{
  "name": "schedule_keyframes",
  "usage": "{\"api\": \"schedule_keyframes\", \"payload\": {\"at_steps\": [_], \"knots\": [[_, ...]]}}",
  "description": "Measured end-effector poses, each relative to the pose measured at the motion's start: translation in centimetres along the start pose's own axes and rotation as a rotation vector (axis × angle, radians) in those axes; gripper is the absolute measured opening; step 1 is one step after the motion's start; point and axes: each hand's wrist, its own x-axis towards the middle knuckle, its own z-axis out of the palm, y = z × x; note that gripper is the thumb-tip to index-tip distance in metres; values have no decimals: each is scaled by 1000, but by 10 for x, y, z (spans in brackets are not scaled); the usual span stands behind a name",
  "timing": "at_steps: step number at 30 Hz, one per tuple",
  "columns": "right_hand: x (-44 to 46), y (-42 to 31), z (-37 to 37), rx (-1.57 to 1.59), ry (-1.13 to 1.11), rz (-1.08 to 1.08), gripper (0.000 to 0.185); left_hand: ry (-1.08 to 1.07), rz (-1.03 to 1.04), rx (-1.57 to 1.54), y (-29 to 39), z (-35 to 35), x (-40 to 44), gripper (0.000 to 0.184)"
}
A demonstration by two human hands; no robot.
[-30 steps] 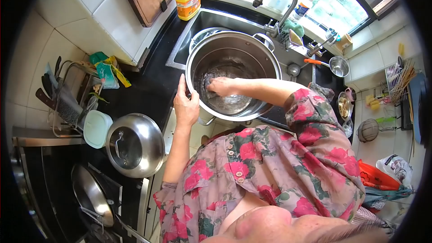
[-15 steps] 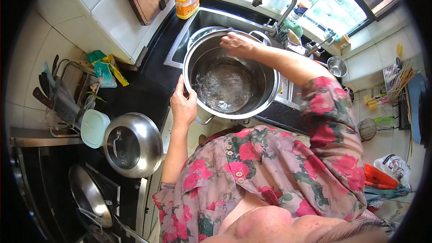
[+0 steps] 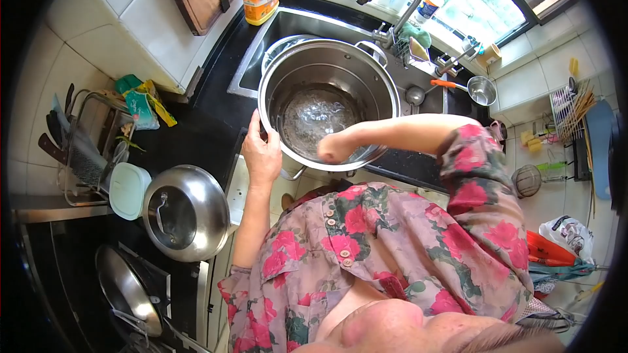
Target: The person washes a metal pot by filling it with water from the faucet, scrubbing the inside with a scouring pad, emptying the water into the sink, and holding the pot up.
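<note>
I am working above a black, glossy kitchen countertop [image 3: 190,137] that is running along the wall and under the window, my mauve cloth shirt with pink flowers [image 3: 386,242] filling the foreground. A rectangular stainless-steel sink [image 3: 302,24] is gleaming below the window, and a deep, round, silver steel pot [image 3: 366,91] is standing open over it, its near side reaching past the sink's front edge and shallow clear water [image 3: 314,111] glinting on its floor. To the left, a domed silver steel lid with a glass centre [image 3: 203,202] is lying handle-up, and beyond it a round, shiny steel pan [image 3: 124,287] is resting tilted. My left hand [image 3: 263,153] is bracing the pot's left side at the rim, thumb and forefinger spreading apart. My right hand [image 3: 335,148] is dipping inside the near wall, fingers curling and blurring; I cannot tell whether they are pinching anything. A yellow plastic handled jug [image 3: 260,0] is standing at the sink's far left corner, while a pale green, square plastic box [image 3: 128,191] is touching the lid. On the right, a small round steel saucepan with an orange handle [image 3: 482,91] is sitting beyond a smaller, round-bowled steel ladle [image 3: 415,96].
</note>
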Motion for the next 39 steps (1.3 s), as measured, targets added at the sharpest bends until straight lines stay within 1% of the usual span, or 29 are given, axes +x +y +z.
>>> {"api": "schedule_keyframes", "payload": {"at_steps": [1,2,3,4,5,7,9,11,13,15,17,18,19,20,21,23,24,25,27,29,31,33,34,36,37,39], "knots": [[24,-12,-4,-149,64,-62,15,-22,-54,-49,3,0,0,47],[41,-15,-4,-73,225,25,17,-19,-61,-50,-4,1,0,47],[59,-14,-1,3,385,114,20,26,60,-14,-16,3,2,47],[88,13,13,-148,523,87,21,72,179,23,-23,5,3,47],[107,43,25,-298,659,58,22,75,168,23,-21,5,2,47],[82,50,-9,-439,734,-4,25,-15,-10,-2,-9,-2,1,47],[60,67,-35,-981,633,172,23,-21,-52,-31,-7,-3,1,48],[46,101,-54,-828,135,495,19,14,25,49,-13,-1,0,47],[10,129,-24,-795,306,529,14,43,51,65,-16,2,-3,45],[-21,103,-9,-554,76,571,15,68,22,16,-11,6,-3,44],[-28,69,-5,-603,-395,223,14,74,36,-15,-13,8,-4,43],[-17,75,18,-512,-317,4,13,71,17,-26,-9,6,-3,43],[-9,62,26,-298,-210,-5,14,63,0,-37,-7,6,-2,42],[-1,48,32,-84,-111,-35,15,69,27,-22,-12,6,0,42],[-3,1,9,244,11,136,15,61,27,-26,-13,7,1,42],[-13,-54,-15,474,401,201,15,66,41,-81,-14,8,0,42],[-19,-67,-23,471,444,251,15,76,76,-60,-19,9,0,42],[-28,-76,-23,420,539,211,17,74,72,-64,-19,9,0,42],[-65,-93,-37,344,390,278,18,95,71,-52,-16,8,-3,41],[-101,-81,-28,56,190,447,11,106,87,-83,-15,9,-4,41],[-135,-83,-55,-346,-60,646,13,93,70,-71,-15,8,-4,41],[-165,-54,-65,-727,157,540,13,85,53,-102,-12,9,-5,41],[-165,-53,-61,-723,158,544,13,84,40,-131,-12,9,-4,41],[-157,-58,-64,-551,19,661,15,89,63,-128,-14,9,-3,41],[-152,-74,-66,-458,-74,661,21,90,83,-126,-16,8,-4,41],[-143,-98,-65,-243,-126,523,24,90,29,-131,-13,7,-5,42]]}}
